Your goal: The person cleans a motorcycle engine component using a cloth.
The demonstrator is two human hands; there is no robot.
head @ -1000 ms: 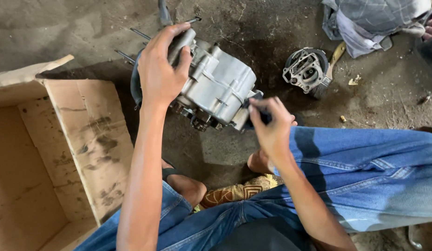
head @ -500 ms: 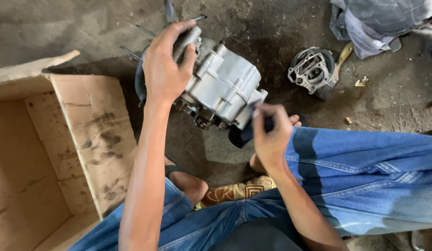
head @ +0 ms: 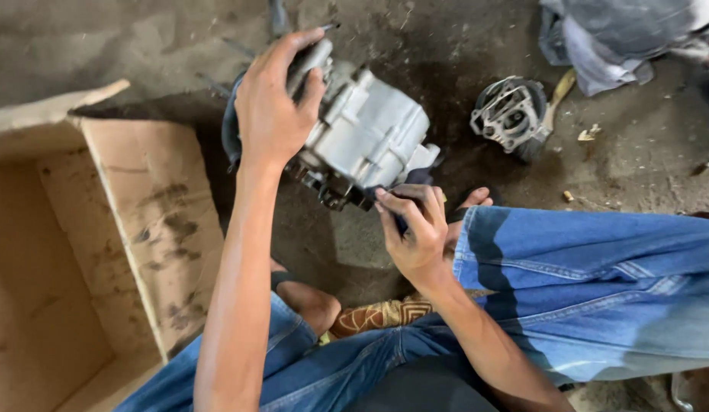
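cardboard box [head: 102, 252] cut off left, cloth bundle [head: 621, 38] perhaps cropped top

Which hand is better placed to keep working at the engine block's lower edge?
Right hand: its fingertips are at the engine block's lower edge. The left hand grips the top, steadying it.

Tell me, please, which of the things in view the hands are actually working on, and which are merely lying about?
In hand:
- grey metal engine block, gripped at its top by the left hand
- dark tool, pinched in the right hand at the block's lower edge

Lying about:
- open cardboard box
- round metal part with a gasket
- bundle of cloth
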